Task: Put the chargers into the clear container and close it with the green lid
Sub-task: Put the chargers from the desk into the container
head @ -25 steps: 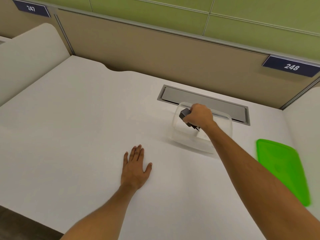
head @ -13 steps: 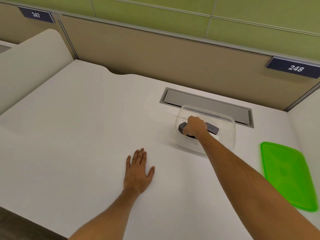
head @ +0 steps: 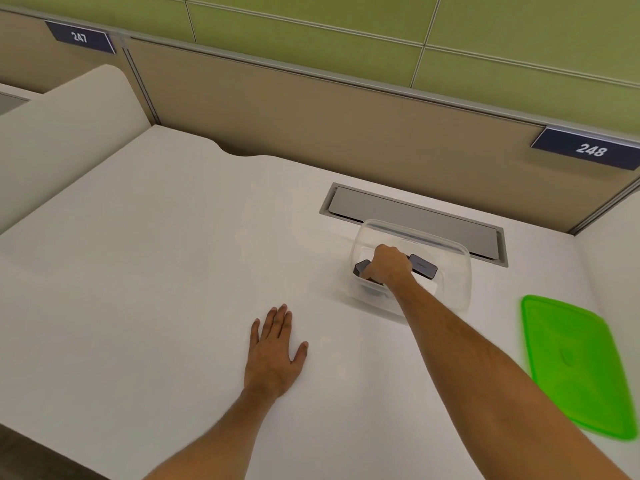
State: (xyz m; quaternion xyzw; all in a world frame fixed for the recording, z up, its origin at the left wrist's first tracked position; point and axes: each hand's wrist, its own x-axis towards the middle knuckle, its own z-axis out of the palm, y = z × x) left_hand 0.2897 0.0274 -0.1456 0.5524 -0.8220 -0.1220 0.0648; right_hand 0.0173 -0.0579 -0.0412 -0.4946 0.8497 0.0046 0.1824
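Observation:
A clear container [head: 457, 271] stands on the white desk near the grey cable hatch. My right hand [head: 389, 266] reaches down inside it, fingers closed around a dark charger [head: 362, 268] at the container's left side. A second dark charger [head: 424, 265] lies inside on the right of my hand. The green lid [head: 575, 365] lies flat on the desk, to the right of the container and apart from it. My left hand [head: 273, 351] rests palm down on the desk, fingers spread, holding nothing.
A grey cable hatch [head: 415, 220] is set into the desk just behind the container. A tan partition [head: 311, 109] with number plates 247 and 248 runs along the back. A curved white divider [head: 62, 133] rises at the left.
My right hand has lowered the charger from above the rim down into the container. The left hand stays flat on the desk. The view shifted slightly.

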